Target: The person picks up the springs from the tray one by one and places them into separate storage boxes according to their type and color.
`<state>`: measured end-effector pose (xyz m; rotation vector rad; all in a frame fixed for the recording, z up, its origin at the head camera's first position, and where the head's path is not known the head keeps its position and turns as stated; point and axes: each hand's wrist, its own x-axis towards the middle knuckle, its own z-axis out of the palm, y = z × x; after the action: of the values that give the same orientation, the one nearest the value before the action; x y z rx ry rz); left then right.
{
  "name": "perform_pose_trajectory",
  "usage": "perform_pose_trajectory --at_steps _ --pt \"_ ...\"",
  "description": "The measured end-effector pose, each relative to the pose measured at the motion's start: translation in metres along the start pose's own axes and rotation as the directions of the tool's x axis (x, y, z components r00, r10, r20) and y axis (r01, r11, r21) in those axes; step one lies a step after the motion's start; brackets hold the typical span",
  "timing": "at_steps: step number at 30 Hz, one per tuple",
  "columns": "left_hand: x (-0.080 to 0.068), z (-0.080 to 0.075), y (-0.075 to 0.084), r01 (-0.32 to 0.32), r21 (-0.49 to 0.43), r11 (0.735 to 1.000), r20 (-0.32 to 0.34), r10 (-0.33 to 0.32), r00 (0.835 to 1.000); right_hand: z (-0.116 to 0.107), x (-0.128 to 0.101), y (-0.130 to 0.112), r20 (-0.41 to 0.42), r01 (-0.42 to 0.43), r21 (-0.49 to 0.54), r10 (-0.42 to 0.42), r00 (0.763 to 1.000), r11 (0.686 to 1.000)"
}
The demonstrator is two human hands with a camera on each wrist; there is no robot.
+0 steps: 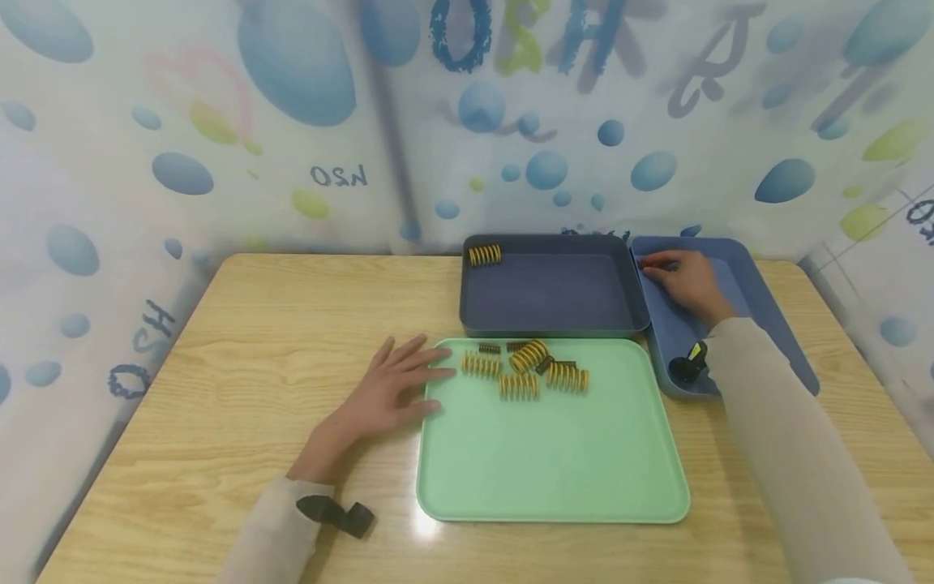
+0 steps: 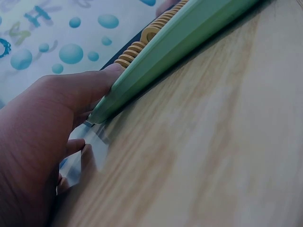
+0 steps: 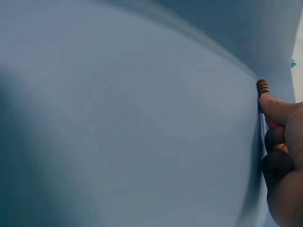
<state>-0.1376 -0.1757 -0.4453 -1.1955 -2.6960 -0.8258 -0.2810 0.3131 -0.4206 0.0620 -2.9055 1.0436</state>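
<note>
My right hand [image 1: 689, 282] reaches into the blue tray [image 1: 773, 324] at the right. Between thumb and fingertips it pinches a small dark coil spring [image 3: 262, 87], close to the tray's far left corner. My left hand [image 1: 390, 389] lies with spread fingers over the left rim of the green tray [image 1: 554, 462], its thumb [image 2: 102, 85] at the edge. Near those fingertips, toward the tray's back, are several yellow springs [image 1: 519, 386] and several smaller dark springs [image 1: 490, 349]. One more yellow spring [image 1: 485, 255] sits in the far left corner of the dark blue-grey tray [image 1: 554, 296].
The three trays stand close together on a wooden table [image 1: 306, 324], the dark one behind the green one. A patterned white wall [image 1: 438, 146] rises directly behind them. Black wrist straps [image 1: 332, 513] show on both sleeves.
</note>
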Motion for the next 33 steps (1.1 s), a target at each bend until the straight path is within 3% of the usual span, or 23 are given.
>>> perform_pose_trajectory --at_steps 6,16,25,33 --pt "0.001 0.000 0.002 -0.003 0.004 1.000 0.007 0.003 1.000 -0.012 -0.002 0.005 -0.026 0.004 -0.017 -0.004 1.000 1.000" --pt "-0.001 0.000 0.002 0.002 0.001 1.000 -0.001 -0.002 1.000 -0.043 -0.015 -0.020 0.028 -0.007 -0.031 0.008 1.000 1.000" --pt "-0.001 -0.001 0.002 0.006 0.004 1.000 0.003 -0.006 1.000 -0.056 -0.055 -0.042 0.018 0.033 0.082 -0.035 0.999 0.996" --pt "-0.001 -0.002 0.003 0.000 0.007 1.000 -0.002 0.000 1.000 -0.039 -0.092 -0.059 0.014 0.049 0.242 -0.054 0.998 0.969"
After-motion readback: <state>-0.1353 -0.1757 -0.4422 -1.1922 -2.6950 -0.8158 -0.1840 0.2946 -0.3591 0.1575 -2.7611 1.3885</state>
